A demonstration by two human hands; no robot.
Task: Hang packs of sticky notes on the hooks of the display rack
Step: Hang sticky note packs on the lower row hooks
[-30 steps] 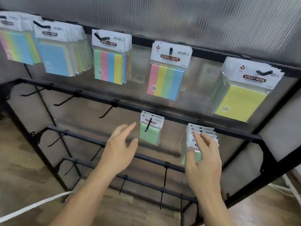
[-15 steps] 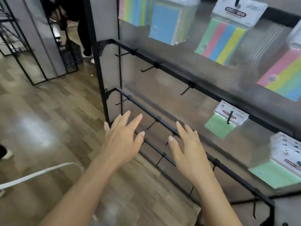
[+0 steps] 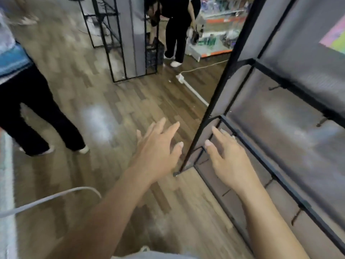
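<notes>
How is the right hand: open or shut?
Open: the right hand shows straight, spread fingers, holding nothing, in front of the rack.

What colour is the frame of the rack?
The rack frame is black; the head view shows it.

Two bare hands and forearms in view.
The left hand and right hand were uncovered, with short nails. Both forearms were bare of sleeves, and a strip of light grey garment showed below and between them.
</notes>
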